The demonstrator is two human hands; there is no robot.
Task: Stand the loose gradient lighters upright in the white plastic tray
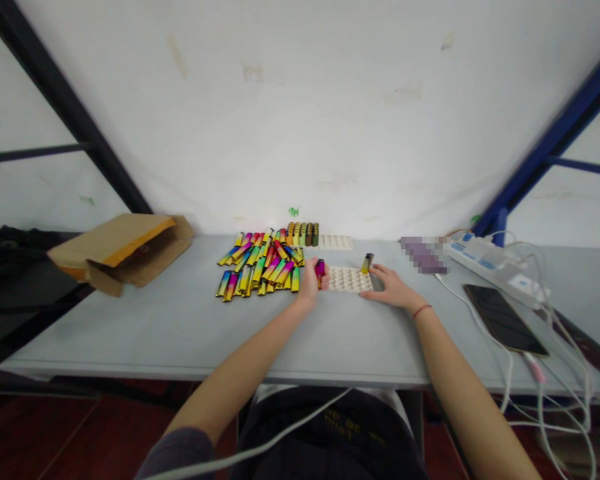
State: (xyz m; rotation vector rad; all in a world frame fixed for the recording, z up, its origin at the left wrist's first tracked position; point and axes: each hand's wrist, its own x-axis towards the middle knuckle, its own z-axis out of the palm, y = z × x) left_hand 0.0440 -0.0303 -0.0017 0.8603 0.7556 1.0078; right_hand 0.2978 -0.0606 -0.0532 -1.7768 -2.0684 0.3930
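My left hand (311, 280) is closed around a purple lighter (321, 267), held upright at the left end of a white tray (349, 280) with rows of holes. At the tray's far right corner one gold lighter (367, 263) stands slightly tilted. Beside it my right hand (391, 289) rests at the right end of the tray, fingers apart and nothing in them. Left of my left hand lies a loose pile of shiny rainbow-coloured lighters (260, 267). Behind the pile, several lighters (303, 234) stand upright in tight rows at the left part of a second white tray (336, 242).
An open cardboard box (125, 250) lies on the left of the grey table (180, 333). To the right are a dark phone (504, 320), a blurred purple item (424, 255) and a white power strip (497, 267) with tangled cables. A white wall stands behind.
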